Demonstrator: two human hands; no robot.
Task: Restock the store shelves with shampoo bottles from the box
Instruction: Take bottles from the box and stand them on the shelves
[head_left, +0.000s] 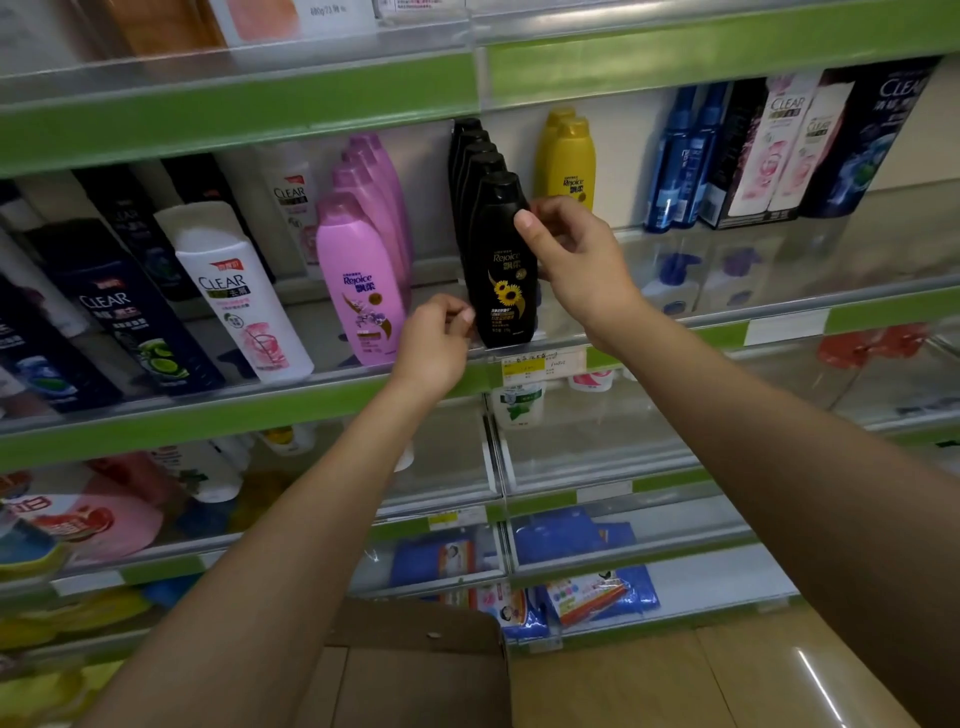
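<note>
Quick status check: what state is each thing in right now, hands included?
Front black bottle: upright at the shelf's front edge, cap closed.
Right hand: grips the front black bottle's upper right side.
Left hand: fingertips at its lower left.
Pink bottles: upright, rowed.
Cardboard box: open.

On my feed, a yellow-and-white price tag (540, 365) sits on the shelf's front rail. Below it I can see a white tub with a green leaf label (518, 404) behind a clear guard. Lower down lie blue packets (571, 535), and on the bottom level a blue pack with coloured print (597, 597). At far left sits a pink pouch with red lettering (88, 519), with yellow packs (78, 618) beneath it. A red item (872, 343) blurs at right behind plastic.
</note>
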